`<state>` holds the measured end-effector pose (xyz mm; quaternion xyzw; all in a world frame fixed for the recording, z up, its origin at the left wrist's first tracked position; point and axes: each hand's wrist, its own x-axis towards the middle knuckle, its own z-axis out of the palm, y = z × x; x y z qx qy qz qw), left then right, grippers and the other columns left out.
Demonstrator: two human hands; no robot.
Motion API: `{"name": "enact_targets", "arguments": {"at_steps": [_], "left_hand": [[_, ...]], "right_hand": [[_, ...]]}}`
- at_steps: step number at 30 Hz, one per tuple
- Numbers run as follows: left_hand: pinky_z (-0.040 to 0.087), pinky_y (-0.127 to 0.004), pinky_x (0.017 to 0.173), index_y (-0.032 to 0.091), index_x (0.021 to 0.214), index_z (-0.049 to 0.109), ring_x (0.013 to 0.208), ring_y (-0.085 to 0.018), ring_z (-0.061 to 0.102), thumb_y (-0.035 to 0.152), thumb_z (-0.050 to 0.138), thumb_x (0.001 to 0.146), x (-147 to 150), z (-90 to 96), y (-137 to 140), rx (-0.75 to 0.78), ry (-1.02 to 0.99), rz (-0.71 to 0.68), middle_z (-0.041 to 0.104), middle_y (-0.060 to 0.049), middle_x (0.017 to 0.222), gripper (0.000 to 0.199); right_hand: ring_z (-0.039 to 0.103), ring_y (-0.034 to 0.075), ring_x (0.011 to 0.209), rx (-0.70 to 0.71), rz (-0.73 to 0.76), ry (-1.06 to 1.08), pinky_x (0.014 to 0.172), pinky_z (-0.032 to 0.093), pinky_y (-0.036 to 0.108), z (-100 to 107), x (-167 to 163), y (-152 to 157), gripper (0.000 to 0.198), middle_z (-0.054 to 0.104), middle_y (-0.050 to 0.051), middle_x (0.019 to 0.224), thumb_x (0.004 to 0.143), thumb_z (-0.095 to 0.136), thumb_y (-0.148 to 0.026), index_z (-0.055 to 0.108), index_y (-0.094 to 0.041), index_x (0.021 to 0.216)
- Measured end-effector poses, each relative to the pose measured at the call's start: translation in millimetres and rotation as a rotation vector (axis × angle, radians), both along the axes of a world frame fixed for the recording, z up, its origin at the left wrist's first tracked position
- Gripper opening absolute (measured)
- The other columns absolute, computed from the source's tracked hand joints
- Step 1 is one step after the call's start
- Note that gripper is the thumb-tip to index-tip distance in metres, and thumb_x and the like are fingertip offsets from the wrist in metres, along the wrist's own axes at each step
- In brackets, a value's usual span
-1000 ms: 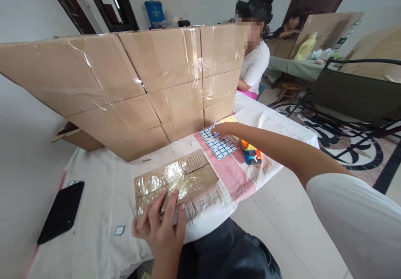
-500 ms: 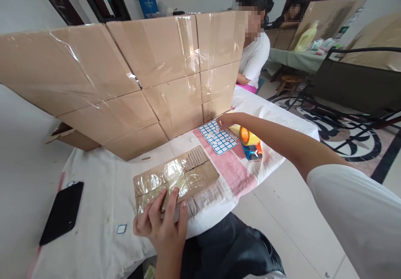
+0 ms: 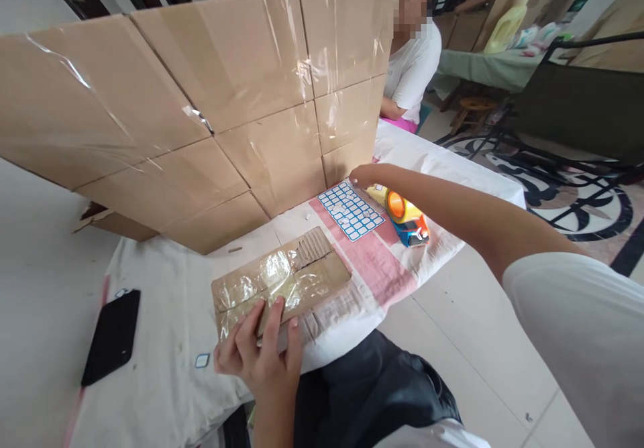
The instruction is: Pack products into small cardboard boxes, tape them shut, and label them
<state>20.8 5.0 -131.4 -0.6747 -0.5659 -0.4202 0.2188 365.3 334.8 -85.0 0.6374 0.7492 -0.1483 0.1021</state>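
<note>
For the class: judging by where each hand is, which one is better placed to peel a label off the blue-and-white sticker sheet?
The right hand: its fingertips are at the far edge of the blue-and-white sticker sheet, while the left hand is pressing down the taped brown cardboard piece near the body.

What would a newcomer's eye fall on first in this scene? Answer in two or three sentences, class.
First, the tall taped cardboard wall standing across the table's far side. Before it, the left hand presses a flat taped cardboard piece, while the right hand reaches to a blue-bordered sticker sheet beside an orange tape dispenser.
</note>
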Motion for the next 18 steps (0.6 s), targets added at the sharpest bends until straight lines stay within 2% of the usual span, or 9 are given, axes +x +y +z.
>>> {"name": "enact_targets", "arguments": {"at_steps": [4,8,11,14,18], "left_hand": [[0.034,-0.047,0.103,0.031,0.128,0.068,0.112,-0.028,0.054,0.038,0.07,0.088,-1.4,-0.8,1.1,0.023,0.006,0.003,0.068,-0.009,0.123,0.041],[0.035,-0.048,0.102,0.031,0.129,0.068,0.11,-0.028,0.054,0.039,0.07,0.087,-3.4,-3.6,2.7,0.023,0.012,0.009,0.069,-0.009,0.122,0.042],[0.035,-0.049,0.102,0.032,0.127,0.07,0.111,-0.029,0.053,0.039,0.071,0.086,-3.4,-6.0,3.4,0.026,-0.004,0.013,0.069,-0.009,0.121,0.041],[0.035,-0.049,0.102,0.032,0.125,0.071,0.111,-0.029,0.053,0.038,0.071,0.086,-2.1,-6.3,3.4,0.024,-0.016,0.015,0.069,-0.009,0.12,0.04],[0.036,-0.049,0.103,0.032,0.127,0.07,0.108,-0.028,0.056,0.038,0.07,0.087,-5.9,-5.7,3.1,0.028,-0.004,0.02,0.07,-0.009,0.121,0.04]], "right_hand": [[0.068,0.022,0.101,-0.003,-0.007,-0.085,0.091,0.056,0.041,17.1,38.0,4.3,0.032,0.07,0.011,0.114,0.093,0.07,-0.026,0.066,-0.011,0.121],[0.07,0.025,0.092,-0.028,0.003,-0.135,0.084,0.053,0.035,23.6,57.0,-4.1,0.046,0.076,0.012,0.101,0.08,0.075,-0.009,0.068,-0.011,0.126],[0.069,0.028,0.105,0.014,0.06,-0.144,0.09,0.052,0.036,22.8,43.3,-10.1,0.044,0.075,0.012,0.113,0.083,0.071,-0.011,0.07,-0.015,0.126],[0.064,0.03,0.119,0.03,0.138,-0.121,0.098,0.049,0.037,16.6,11.2,-14.2,0.04,0.07,0.01,0.127,0.087,0.07,-0.018,0.069,-0.02,0.127],[0.063,0.028,0.12,-0.002,0.171,-0.115,0.101,0.051,0.045,9.8,-32.5,-26.0,0.037,0.066,0.01,0.129,0.091,0.071,-0.025,0.066,-0.018,0.126]]}}
